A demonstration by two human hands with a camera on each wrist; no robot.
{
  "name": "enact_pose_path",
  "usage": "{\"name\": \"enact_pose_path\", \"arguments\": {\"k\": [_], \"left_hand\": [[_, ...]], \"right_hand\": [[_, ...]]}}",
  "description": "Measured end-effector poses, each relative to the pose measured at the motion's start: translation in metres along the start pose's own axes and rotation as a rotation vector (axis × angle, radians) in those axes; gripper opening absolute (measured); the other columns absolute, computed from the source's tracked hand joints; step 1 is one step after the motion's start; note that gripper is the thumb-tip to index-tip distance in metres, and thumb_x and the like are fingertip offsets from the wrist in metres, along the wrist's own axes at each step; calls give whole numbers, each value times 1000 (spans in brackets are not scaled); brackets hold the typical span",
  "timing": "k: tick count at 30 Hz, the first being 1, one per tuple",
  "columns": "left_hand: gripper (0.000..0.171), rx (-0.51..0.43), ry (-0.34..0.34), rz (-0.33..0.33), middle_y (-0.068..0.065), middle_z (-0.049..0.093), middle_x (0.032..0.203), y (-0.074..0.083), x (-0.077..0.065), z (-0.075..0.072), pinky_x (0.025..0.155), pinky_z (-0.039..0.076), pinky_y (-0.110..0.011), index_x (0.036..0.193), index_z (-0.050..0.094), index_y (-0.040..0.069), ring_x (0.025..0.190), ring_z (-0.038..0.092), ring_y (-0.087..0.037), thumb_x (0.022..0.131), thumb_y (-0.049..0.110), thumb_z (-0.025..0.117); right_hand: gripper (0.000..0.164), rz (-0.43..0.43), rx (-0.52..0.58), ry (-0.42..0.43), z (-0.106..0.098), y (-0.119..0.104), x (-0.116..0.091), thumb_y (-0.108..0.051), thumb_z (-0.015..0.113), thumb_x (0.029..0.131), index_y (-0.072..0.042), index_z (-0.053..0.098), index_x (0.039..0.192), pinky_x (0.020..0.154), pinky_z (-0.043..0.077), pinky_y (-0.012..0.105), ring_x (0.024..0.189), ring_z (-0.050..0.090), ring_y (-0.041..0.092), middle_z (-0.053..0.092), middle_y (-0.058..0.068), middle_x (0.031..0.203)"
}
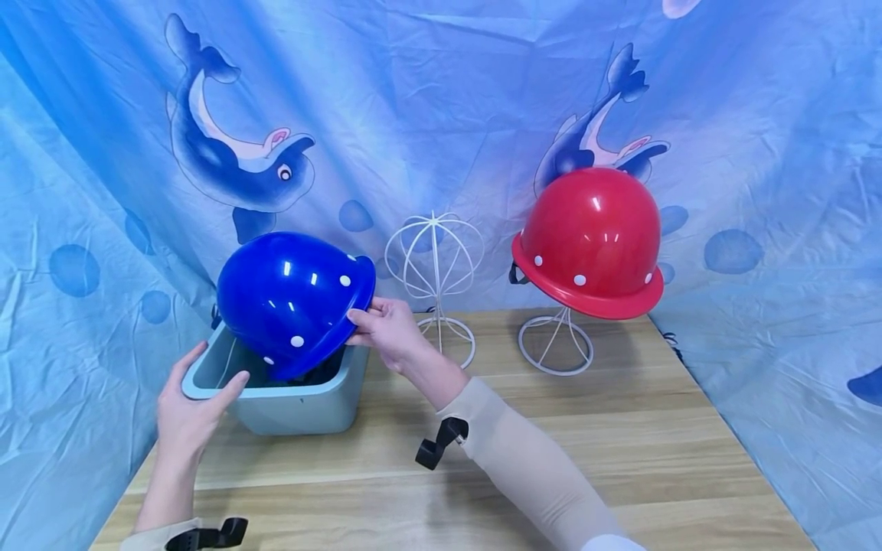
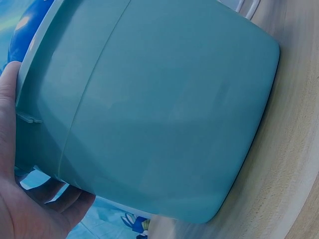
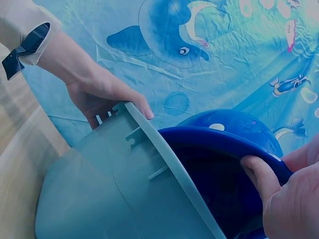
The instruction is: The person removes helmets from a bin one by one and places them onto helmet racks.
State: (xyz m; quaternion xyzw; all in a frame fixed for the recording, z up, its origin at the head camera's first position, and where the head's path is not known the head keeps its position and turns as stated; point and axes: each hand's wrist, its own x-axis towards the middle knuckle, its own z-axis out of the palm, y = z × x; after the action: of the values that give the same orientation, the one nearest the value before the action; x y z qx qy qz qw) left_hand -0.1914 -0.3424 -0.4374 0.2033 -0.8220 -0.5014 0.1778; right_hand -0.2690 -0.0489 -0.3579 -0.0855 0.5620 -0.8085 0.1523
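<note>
A blue hard hat (image 1: 289,298) with white round studs sits tilted in the mouth of a grey-green plastic bin (image 1: 303,409), its lower part inside. My right hand (image 1: 391,333) pinches the hat's brim at the right, thumb on the near side; the right wrist view shows that grip on the brim (image 3: 224,139) too. With my left hand (image 1: 189,402) I hold the bin's left front corner, thumb over the rim and fingers along the outer wall, as the left wrist view also shows. The hat's straps inside are mostly hidden.
Behind my right hand stands a white wire hat stand (image 1: 435,260) with a round base. To its right, a red hard hat (image 1: 592,237) rests tilted on a second stand (image 1: 555,344). The wooden table (image 1: 551,436) meets a blue dolphin-print cloth (image 1: 441,92) at the back.
</note>
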Motion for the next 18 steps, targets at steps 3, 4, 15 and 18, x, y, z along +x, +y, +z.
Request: {"name": "enact_pose_path", "arguments": {"k": [3, 4, 15, 18], "left_hand": [[88, 6, -1, 2, -4, 27, 177, -1, 0, 1, 120, 37, -62, 167, 31, 43, 150, 33, -35, 94, 39, 81], [88, 5, -2, 3, -4, 26, 178, -1, 0, 0, 121, 37, -63, 167, 30, 43, 150, 33, -35, 94, 39, 80], [88, 2, -5, -2, -5, 24, 178, -1, 1, 1, 121, 35, -69, 167, 28, 44, 152, 30, -38, 95, 40, 79], [88, 8, -4, -5, -6, 26, 178, -1, 1, 1, 120, 37, -66, 167, 29, 44, 150, 32, -36, 95, 41, 79]], "right_hand": [[32, -3, 11, 8, 0, 1, 0, 3, 61, 105, 11, 64, 135, 93, 61, 43, 120, 70, 46, 71, 32, 130], [32, -4, 14, 9, -1, 1, 0, 3, 61, 105, 12, 64, 135, 93, 61, 42, 120, 70, 46, 71, 32, 130], [33, -20, 55, 11, -3, 1, -3, 0, 60, 106, 11, 62, 137, 91, 62, 38, 120, 70, 44, 70, 31, 131], [33, -37, 60, 14, -5, 1, -3, -1, 60, 106, 11, 63, 137, 90, 62, 37, 119, 71, 44, 71, 32, 130]]}}
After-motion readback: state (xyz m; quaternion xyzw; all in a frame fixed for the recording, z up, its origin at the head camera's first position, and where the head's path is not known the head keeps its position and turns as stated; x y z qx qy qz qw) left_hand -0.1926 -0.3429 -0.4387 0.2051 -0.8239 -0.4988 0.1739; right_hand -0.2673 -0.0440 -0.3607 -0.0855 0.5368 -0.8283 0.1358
